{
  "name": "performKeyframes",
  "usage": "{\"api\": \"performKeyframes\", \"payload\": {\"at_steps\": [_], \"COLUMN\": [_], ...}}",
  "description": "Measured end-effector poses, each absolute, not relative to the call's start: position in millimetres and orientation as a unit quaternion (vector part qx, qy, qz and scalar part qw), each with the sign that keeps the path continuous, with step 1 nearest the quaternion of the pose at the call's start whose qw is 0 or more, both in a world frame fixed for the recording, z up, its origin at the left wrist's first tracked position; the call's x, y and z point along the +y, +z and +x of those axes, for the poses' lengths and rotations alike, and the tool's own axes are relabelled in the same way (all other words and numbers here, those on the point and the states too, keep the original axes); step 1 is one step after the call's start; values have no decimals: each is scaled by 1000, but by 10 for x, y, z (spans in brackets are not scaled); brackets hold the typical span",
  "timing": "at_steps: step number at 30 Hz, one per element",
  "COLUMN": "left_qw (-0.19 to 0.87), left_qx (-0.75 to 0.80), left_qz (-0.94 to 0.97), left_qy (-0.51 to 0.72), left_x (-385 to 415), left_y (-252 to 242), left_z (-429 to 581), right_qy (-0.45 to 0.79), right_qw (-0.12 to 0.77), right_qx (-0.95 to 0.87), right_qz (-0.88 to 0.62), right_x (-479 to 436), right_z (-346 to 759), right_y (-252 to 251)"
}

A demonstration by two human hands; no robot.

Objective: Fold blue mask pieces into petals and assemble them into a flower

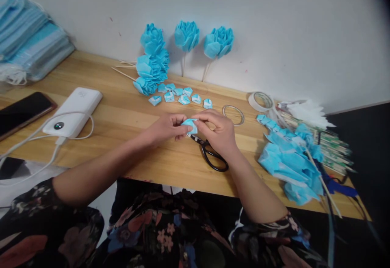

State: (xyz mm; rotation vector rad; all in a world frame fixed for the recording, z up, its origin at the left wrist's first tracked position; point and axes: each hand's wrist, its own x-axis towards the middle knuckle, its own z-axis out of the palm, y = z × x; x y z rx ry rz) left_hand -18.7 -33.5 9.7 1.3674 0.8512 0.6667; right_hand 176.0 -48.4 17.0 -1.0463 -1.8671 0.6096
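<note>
Item, centre of frame: small folded blue paper piece (190,125), pinched between the fingertips of the left hand (166,128) and the right hand (219,132), both closed on it just above the wooden table (128,109).

Beneath the right hand: black-handled scissors (212,155), lying flat.

Above the hands: a loose row of folded blue pieces (183,95); behind it, blue paper flowers on sticks (185,36) leaning against the white wall.

Right of centre: clear tape ring (233,114), white tape roll (261,101).

Right side: heap of blue paper and sticks (289,162).

Left side: white power bank (74,111) with cable, dark phone (22,111).

Upper left corner: stack of blue face masks (27,40).
</note>
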Motion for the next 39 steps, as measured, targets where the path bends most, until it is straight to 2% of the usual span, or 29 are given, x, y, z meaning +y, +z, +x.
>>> {"api": "performKeyframes", "payload": {"at_steps": [7,29,33,39], "left_qw": [668,707,687,640], "left_qx": [365,341,360,379], "left_qz": [574,531,539,569], "left_qy": [302,318,329,351], "left_x": [-334,-334,-319,-303], "left_y": [100,67,59,59], "left_z": [-198,-200,-196,-196], "right_qy": [139,20,107,390], "right_qw": [416,432,429,416], "right_qx": [-812,-838,-818,-672], "right_qz": [-384,-333,-369,-473], "right_x": [-457,-447,-470,-472], "right_z": [1817,1810,1797,1803], "right_y": [136,94,109,154]}}
